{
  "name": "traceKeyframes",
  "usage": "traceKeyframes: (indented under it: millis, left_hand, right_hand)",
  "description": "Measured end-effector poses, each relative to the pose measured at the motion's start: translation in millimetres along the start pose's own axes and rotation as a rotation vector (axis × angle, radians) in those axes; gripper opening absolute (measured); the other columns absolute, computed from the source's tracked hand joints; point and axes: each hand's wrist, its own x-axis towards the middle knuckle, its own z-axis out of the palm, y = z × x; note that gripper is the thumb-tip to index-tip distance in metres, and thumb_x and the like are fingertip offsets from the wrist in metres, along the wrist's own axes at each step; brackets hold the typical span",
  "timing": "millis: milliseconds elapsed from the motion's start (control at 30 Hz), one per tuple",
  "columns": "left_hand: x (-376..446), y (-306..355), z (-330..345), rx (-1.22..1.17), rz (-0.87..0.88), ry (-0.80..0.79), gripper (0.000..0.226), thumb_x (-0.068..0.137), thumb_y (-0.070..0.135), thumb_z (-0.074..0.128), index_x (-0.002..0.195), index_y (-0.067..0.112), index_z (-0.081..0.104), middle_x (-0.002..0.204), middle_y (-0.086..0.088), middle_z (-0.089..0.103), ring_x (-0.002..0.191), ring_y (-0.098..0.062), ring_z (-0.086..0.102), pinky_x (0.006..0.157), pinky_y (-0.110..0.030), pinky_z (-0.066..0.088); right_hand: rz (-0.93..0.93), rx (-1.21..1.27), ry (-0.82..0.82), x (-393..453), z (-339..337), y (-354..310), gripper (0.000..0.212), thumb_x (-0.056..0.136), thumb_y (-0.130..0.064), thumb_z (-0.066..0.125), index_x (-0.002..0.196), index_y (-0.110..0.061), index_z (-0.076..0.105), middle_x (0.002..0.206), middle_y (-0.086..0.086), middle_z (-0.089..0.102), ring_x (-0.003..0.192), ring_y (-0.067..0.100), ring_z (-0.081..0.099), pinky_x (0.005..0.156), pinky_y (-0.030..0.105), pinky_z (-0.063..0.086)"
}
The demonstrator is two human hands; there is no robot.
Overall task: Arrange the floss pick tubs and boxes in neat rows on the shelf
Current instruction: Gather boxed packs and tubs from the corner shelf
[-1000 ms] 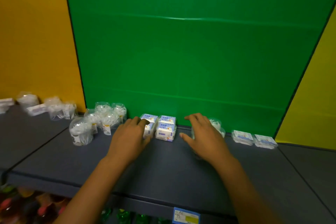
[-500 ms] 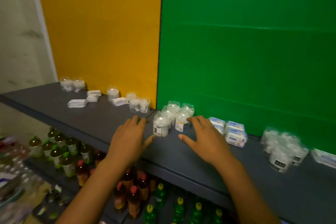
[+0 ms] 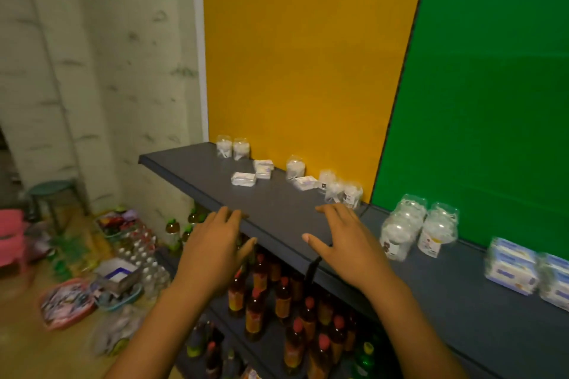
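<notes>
Presently both hands are hovering palm-down over the dark shelf [image 3: 277, 212], fingers spread and holding nothing: the left hand [image 3: 215, 252] at its front edge, the right hand [image 3: 348, 243] above its surface. Clear floss pick tubs [image 3: 415, 228] are standing just right of it, boxes [image 3: 511, 268] farther right, more tubs [image 3: 341, 191] and small boxes [image 3: 244, 179] lying scattered along the yellow panel [image 3: 308, 55].

One head-worn camera looks forward and down over the dark grey shelf [image 3: 277, 209], close behind both outstretched hands, facing the orange back panel [image 3: 308, 55].
</notes>
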Motion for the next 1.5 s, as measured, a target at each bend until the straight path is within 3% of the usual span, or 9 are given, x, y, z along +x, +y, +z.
traceKeyframes:
  millis: [167,400,600,967,1500]
  left_hand:
    - [8.9,-43.3,9.7,0.027,-0.066,0.013,0.046,0.086,0.05,0.057,0.123,0.024,0.053,0.111,0.001,0.057,0.096,-0.022,0.058,0.075,-0.036,0.051]
    - [57.7,-96.3,28.0,0.038,-0.14,0.029,0.049,0.087,0.052,0.055,0.128,0.027,0.048,0.12,0.002,0.054,0.1,-0.018,0.058,0.081,-0.033,0.05]
    - [137.0,-120.6,42.5,0.053,-0.141,0.062,0.052,0.09,0.053,0.051,0.135,0.026,0.043,0.132,0.003,0.048,0.115,-0.017,0.052,0.09,-0.032,0.048]
    - [208.3,-150.0,114.8,-0.069,-0.127,-0.063,0.053,0.091,0.052,0.05,0.138,0.029,0.039,0.139,0.003,0.043,0.123,-0.017,0.048,0.098,-0.032,0.044]
    - [338.2,-234.1,196.7,-0.323,0.108,-0.175,0.051,0.09,0.047,0.056,0.135,0.027,0.045,0.135,0.002,0.048,0.12,-0.017,0.049,0.098,-0.035,0.046]
  right_hand:
    - [-0.053,0.031,-0.007,47.3,32.3,-18.9,0.057,0.094,-0.06,0.045,0.141,-0.028,0.035,0.141,-0.008,0.038,0.129,0.015,0.038,0.095,0.031,0.042]
    - [-0.109,0.092,-0.01,126.2,80.0,-23.1,0.058,0.093,-0.059,0.047,0.14,-0.026,0.037,0.14,-0.007,0.039,0.13,0.015,0.04,0.095,0.032,0.043]
    - [-0.096,0.095,0.036,197.4,96.8,-4.9,0.057,0.093,-0.058,0.049,0.139,-0.026,0.039,0.14,-0.005,0.04,0.129,0.016,0.039,0.095,0.032,0.043]
    - [-0.022,0.084,-0.036,268.7,145.8,27.9,0.059,0.093,-0.056,0.051,0.143,-0.028,0.036,0.149,-0.007,0.035,0.134,0.014,0.036,0.1,0.028,0.04]
    - [0.246,0.004,0.006,348.5,201.6,28.0,0.052,0.093,-0.054,0.053,0.135,-0.027,0.044,0.139,-0.004,0.045,0.124,0.015,0.046,0.095,0.028,0.043]
